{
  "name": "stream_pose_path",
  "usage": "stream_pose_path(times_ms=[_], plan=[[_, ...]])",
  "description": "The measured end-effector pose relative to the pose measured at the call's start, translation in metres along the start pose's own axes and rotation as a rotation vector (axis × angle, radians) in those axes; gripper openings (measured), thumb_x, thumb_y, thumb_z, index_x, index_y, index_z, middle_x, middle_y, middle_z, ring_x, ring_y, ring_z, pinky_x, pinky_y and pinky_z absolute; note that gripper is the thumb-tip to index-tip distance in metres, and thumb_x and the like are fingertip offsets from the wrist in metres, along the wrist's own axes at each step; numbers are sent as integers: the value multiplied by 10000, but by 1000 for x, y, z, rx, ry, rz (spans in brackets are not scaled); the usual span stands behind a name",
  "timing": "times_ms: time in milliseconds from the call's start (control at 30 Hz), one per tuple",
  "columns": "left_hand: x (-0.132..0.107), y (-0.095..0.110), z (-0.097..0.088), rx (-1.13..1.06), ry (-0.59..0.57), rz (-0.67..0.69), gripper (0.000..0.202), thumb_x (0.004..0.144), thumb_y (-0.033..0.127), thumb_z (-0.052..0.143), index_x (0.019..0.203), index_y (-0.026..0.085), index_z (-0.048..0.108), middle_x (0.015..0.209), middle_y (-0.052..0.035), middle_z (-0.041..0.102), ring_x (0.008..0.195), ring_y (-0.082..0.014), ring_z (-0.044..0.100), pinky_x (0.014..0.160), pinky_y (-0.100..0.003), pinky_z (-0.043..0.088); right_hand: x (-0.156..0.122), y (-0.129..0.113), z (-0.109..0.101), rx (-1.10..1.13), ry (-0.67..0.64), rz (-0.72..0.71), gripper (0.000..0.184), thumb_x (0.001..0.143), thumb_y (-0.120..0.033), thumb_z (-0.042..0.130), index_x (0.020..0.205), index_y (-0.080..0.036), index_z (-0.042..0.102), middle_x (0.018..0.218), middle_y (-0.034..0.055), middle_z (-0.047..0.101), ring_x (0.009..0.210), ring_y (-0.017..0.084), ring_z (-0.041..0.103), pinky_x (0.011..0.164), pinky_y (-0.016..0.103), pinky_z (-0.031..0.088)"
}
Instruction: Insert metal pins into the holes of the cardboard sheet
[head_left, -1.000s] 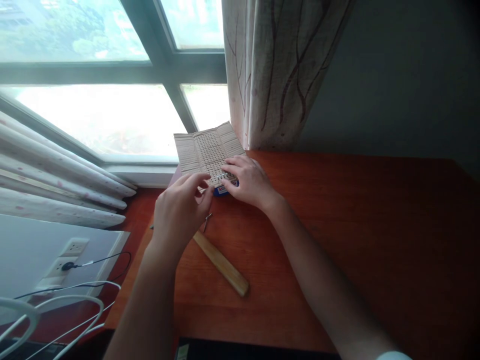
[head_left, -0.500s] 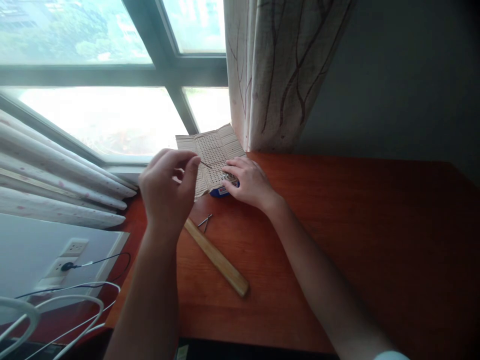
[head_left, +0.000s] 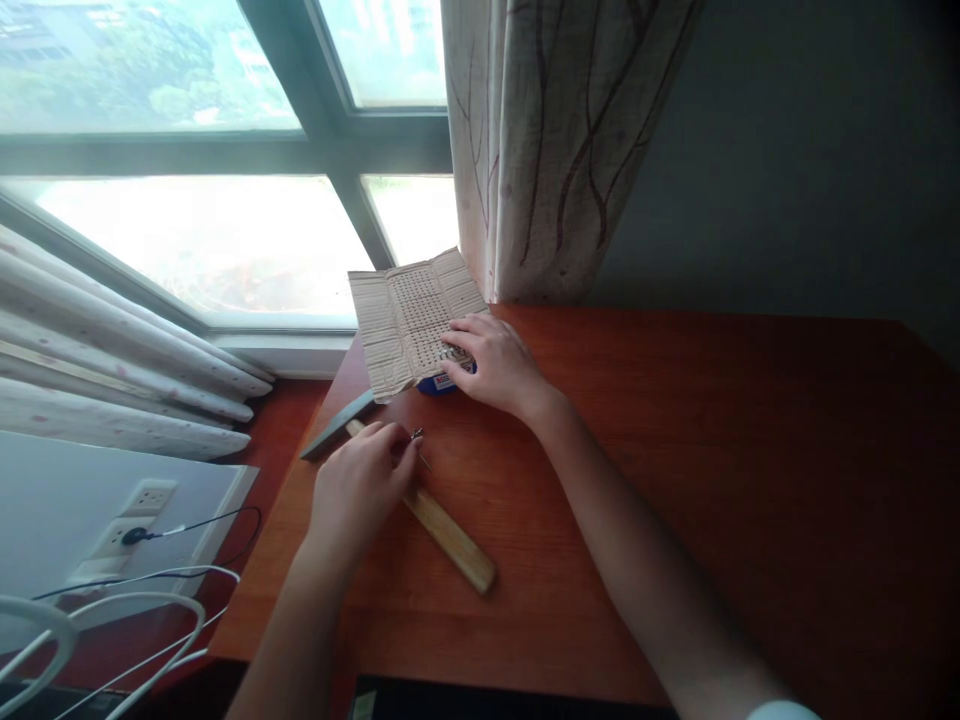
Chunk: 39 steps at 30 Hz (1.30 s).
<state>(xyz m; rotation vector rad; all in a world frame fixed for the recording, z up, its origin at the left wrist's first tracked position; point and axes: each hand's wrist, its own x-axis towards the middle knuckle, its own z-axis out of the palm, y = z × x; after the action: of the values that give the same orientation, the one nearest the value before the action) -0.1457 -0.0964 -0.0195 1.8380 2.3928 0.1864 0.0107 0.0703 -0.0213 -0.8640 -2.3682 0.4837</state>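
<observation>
My left hand (head_left: 367, 475) is low over the table, its fingertips pinched on a thin nail (head_left: 425, 463). Just beyond the fingertips lie small metal nails (head_left: 417, 433), partly hidden. Under and beside this hand lies a hammer, its wooden handle (head_left: 454, 540) slanting to the right and its grey head (head_left: 337, 425) at the left. My right hand (head_left: 499, 365) rests curved over the near right corner of a creased cardboard sheet (head_left: 416, 310) with rows of small holes, holding it. Beneath that corner shows a blue container (head_left: 442, 383). Something silvery sits between thumb and fingers, unclear in kind.
The reddish wooden table (head_left: 712, 480) meets a window (head_left: 210, 240) and a patterned curtain (head_left: 570, 150). A second curtain (head_left: 112, 360) hangs at the left. Below it, wall sockets (head_left: 150, 495) and loose white cables (head_left: 195, 610) are beside the table edge.
My left hand has come down from above the cardboard to the nails on the table, uncovering the hammer head. My right hand stays on the cardboard.
</observation>
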Motion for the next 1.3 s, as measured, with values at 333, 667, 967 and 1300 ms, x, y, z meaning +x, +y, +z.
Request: stream_pose_path(times_ms=[333, 667, 967, 1300], plan=[[0, 5, -5, -19, 186, 8, 262, 970, 403, 569, 803, 216, 643, 824, -13, 686, 699, -185, 635, 572, -294, 331, 0, 2, 0, 1, 3, -11, 356, 922, -345, 667, 1230, -185, 745, 1391, 96, 677, 1339, 292, 550, 1168, 472, 425], [55, 32, -32, -149, 396, 231, 189, 933, 314, 645, 1055, 206, 741, 998, -45, 734, 765, -180, 681, 656, -288, 451, 0, 3, 2, -3, 29, -17, 364, 914, -348, 680, 1236, -189, 738, 1385, 96, 685, 1332, 293, 563, 1166, 477, 423], [73, 30, -26, -194, 356, 216, 217, 944, 312, 592, 968, 209, 782, 920, -48, 739, 770, -204, 673, 680, -316, 440, 0, 3, 1, -5, 29, -27, 377, 926, -358, 660, 1231, -150, 737, 1376, 112, 689, 1325, 296, 564, 1178, 461, 407], [77, 35, -21, -272, 450, 195, 203, 955, 275, 561, 936, 209, 751, 928, -46, 728, 798, -184, 656, 714, -291, 465, 1, 2, -2, 5, 2, -23, 359, 922, -335, 658, 1240, -182, 727, 1377, 100, 686, 1331, 284, 557, 1168, 463, 421]])
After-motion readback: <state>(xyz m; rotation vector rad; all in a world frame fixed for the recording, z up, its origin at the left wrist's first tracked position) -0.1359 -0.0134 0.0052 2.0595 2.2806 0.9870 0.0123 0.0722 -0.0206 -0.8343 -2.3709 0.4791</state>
